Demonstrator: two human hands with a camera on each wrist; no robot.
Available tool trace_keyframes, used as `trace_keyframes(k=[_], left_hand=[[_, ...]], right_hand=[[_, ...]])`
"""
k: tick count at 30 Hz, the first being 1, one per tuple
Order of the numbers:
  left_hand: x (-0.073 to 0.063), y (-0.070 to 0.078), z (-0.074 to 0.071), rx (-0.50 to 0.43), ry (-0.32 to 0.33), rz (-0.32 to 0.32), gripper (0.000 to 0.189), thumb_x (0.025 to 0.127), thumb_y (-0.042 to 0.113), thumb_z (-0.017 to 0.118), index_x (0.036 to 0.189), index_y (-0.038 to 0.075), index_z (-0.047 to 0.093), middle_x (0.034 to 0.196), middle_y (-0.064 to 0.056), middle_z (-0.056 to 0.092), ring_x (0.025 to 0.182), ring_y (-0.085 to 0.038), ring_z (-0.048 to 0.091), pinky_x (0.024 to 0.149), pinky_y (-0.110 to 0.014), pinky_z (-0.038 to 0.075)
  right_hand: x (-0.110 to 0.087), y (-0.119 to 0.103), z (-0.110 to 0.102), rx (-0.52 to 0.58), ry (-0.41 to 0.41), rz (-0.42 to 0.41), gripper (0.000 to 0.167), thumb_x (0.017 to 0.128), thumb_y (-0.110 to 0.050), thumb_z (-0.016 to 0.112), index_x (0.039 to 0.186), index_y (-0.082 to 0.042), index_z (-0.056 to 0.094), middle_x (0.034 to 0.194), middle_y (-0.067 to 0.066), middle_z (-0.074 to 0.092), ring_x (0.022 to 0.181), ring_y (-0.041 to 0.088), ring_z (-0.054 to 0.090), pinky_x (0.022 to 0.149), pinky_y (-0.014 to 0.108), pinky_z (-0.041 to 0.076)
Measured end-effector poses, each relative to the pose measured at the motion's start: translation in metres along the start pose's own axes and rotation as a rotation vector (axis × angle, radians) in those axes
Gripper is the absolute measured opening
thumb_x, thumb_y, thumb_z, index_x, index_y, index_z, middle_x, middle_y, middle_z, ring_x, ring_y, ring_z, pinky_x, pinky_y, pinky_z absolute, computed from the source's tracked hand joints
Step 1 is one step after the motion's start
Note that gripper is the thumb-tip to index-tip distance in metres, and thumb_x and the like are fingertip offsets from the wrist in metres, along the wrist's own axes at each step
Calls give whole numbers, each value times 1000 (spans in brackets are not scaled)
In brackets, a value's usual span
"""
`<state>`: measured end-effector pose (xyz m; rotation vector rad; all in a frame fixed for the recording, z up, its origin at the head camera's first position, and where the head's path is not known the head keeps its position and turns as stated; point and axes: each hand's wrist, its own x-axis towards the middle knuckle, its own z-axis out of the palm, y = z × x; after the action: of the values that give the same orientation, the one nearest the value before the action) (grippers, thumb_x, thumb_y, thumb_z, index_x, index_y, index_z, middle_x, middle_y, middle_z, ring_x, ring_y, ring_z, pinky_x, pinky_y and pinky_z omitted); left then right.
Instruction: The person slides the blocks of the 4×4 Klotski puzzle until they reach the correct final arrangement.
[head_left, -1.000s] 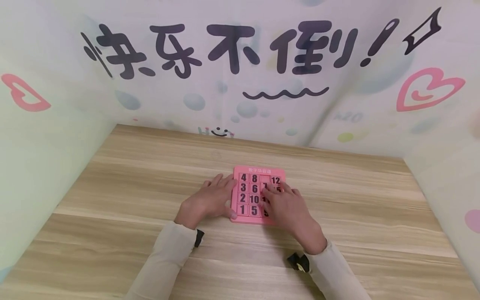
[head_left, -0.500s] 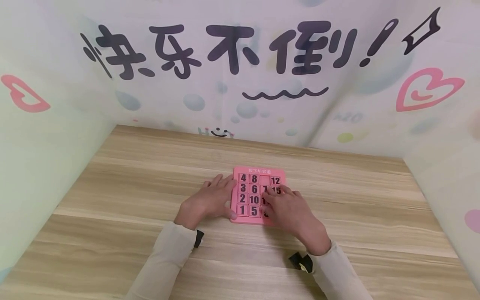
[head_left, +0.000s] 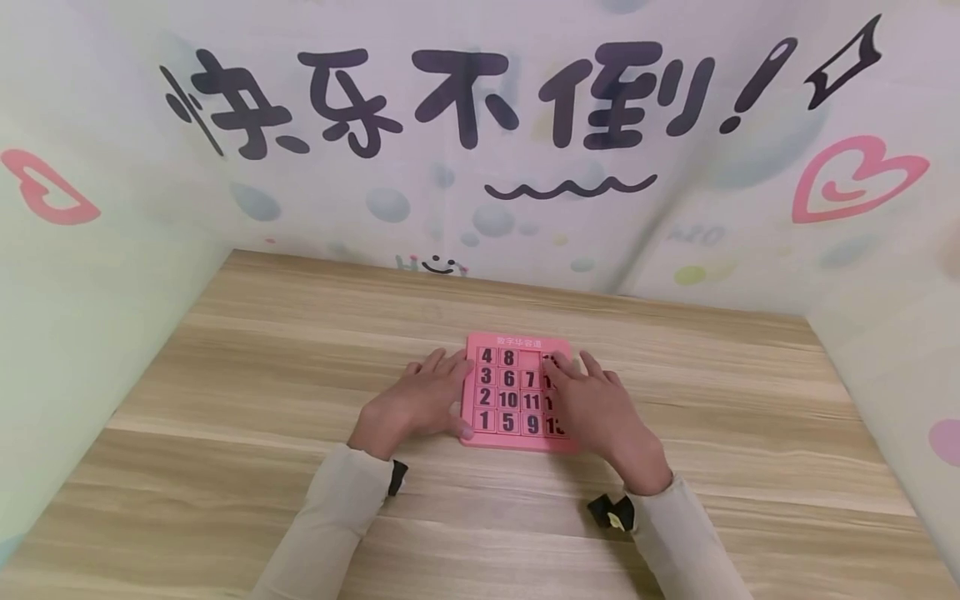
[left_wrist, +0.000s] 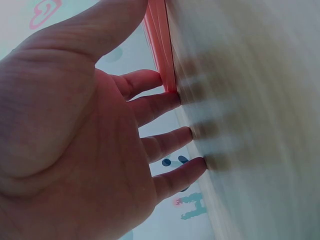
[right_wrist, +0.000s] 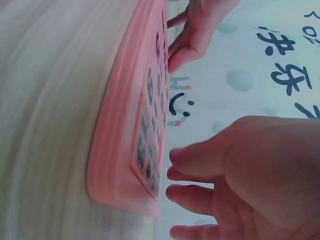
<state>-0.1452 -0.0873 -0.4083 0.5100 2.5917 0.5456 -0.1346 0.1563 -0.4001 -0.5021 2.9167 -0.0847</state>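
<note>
A pink sliding number puzzle (head_left: 506,442) lies flat on the wooden table, its tiles marked with black numbers. The third column has a bare slot (head_left: 530,360) at its far end, with the 7 tile (head_left: 530,380) just below. My left hand (head_left: 420,396) steadies the left edge; its thumb touches the near corner and straight fingers rest along the side and table. My right hand (head_left: 600,408) is over the right column, fingers loosely bent, fingertips at the far-right tiles and partly hiding that column. In the right wrist view its fingertips (right_wrist: 182,192) appear just above the tiles.
The wood-grain table (head_left: 262,350) extends around the puzzle on all sides. A pale printed cloth wall (head_left: 360,225) with large dark characters stands behind it, with side walls at left and right. A black strap (head_left: 611,512) hangs by the right sleeve.
My right hand has shifted right from the third column to the right column, uncovering the 7, 11 and 9 tiles. The 7 tile moved slightly nearer me. My left hand stays put.
</note>
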Motion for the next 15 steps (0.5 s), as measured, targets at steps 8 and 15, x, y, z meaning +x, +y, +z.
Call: trace_keyframes(k=[8,15], left_hand=[[-1,-1,0,0,2,5,101,79,39,82,157,10,26,167,-10,14,153,-37,5,123,-57,12],[0,0,1,0,-5,-3,100,80,39,82,157,11,25,167,-10,14,154,-36,5,123,-57,11]], right_hand=[[3,3,3,-9,-55,40,50,102,-14,38,151,-7,41,159,10,35,147,45,25,112,66,30],[4,3,3,-14,-47,40,49,103,-15,36,150,-7,42,158,11,36,146,45,26,111,66,32]])
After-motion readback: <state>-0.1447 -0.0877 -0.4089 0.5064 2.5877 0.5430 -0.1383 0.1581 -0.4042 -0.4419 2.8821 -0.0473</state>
